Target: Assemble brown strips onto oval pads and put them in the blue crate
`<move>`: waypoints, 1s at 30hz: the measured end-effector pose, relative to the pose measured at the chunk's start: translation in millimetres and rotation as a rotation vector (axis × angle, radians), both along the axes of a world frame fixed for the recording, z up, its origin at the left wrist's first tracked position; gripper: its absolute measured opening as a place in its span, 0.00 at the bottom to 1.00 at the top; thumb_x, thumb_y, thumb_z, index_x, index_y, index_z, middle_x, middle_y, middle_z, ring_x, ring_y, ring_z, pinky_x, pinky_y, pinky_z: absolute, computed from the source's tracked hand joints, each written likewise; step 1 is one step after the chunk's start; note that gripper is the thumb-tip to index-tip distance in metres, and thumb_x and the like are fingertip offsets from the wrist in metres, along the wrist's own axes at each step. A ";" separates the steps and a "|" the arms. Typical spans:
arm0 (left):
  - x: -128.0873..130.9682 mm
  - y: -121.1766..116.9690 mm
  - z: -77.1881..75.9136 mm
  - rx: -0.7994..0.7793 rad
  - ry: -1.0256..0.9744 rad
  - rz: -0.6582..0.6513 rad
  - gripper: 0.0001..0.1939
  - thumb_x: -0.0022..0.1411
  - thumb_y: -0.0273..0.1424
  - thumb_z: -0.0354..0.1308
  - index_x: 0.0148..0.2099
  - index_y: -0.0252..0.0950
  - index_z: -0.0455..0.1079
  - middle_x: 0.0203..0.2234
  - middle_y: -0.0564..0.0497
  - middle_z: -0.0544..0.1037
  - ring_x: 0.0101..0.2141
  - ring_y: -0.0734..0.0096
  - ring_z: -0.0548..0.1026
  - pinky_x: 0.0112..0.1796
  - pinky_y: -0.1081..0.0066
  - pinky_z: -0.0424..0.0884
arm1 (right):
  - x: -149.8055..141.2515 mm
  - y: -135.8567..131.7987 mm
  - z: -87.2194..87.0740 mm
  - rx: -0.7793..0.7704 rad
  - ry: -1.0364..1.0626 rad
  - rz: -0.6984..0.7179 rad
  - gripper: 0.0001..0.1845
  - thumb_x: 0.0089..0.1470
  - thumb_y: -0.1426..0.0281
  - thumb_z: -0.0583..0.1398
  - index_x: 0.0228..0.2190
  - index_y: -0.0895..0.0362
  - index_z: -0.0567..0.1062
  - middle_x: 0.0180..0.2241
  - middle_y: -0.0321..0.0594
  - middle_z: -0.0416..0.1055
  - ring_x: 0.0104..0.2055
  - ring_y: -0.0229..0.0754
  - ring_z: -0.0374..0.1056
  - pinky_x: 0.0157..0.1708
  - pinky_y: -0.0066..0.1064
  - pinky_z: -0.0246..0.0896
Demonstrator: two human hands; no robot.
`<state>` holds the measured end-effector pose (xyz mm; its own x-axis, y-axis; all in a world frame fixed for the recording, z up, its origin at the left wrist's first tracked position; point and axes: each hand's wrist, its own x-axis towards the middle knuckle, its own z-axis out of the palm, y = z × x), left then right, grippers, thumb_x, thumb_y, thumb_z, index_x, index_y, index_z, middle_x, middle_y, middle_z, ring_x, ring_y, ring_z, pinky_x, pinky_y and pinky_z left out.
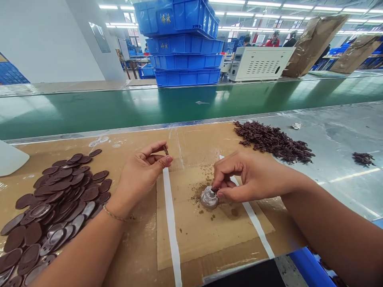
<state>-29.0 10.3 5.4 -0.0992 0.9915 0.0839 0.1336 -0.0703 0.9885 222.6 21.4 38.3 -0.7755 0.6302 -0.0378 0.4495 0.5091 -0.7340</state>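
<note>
— What is held in the left hand (149, 164)?
— A thin brown piece (165, 150) is pinched there between thumb and fingers, above the cardboard sheet (197, 243). It is seen nearly edge-on, so its full outline cannot be told.
— And in the right hand (241, 175)?
— A small dark piece (214, 190) is clamped between thumb and forefinger, right at the whitish mound (209, 197). Whether the two are touching cannot be told, as the view is partly blocked by the fingertips.
— Where are the loose pieces placed?
— Brown oval discs (67, 191) are heaped to the left of the left hand. Dark twig-like pieces (272, 141) are piled beyond the right hand, and a smaller dark cluster (363, 159) is seen farther right.
— What is seen behind?
— Blue crates (185, 61) are stacked beyond a green surface (119, 109).
</note>
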 end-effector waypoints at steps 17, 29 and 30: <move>30.6 -27.1 4.1 -0.042 -0.424 -0.347 0.17 0.49 0.27 0.73 0.42 0.47 0.80 0.35 0.55 0.84 0.37 0.74 0.81 0.41 0.77 0.77 | -26.9 -11.8 -11.3 -0.218 0.956 -0.188 0.06 0.54 0.76 0.65 0.33 0.54 0.78 0.31 0.34 0.77 0.32 0.34 0.73 0.34 0.27 0.72; 31.3 -29.6 4.5 -0.084 -0.378 -0.332 0.16 0.47 0.28 0.73 0.41 0.47 0.81 0.36 0.53 0.84 0.38 0.70 0.80 0.40 0.76 0.77 | -28.6 -15.5 -7.7 -0.179 0.821 -0.211 0.04 0.53 0.75 0.65 0.33 0.56 0.76 0.31 0.36 0.77 0.34 0.36 0.73 0.33 0.28 0.70; 31.4 -29.4 4.6 -0.085 -0.381 -0.332 0.16 0.47 0.28 0.73 0.41 0.47 0.81 0.37 0.53 0.84 0.39 0.70 0.80 0.39 0.76 0.77 | -28.6 -15.6 -7.8 -0.167 0.812 -0.213 0.04 0.54 0.75 0.65 0.33 0.56 0.76 0.32 0.36 0.77 0.34 0.36 0.73 0.33 0.28 0.69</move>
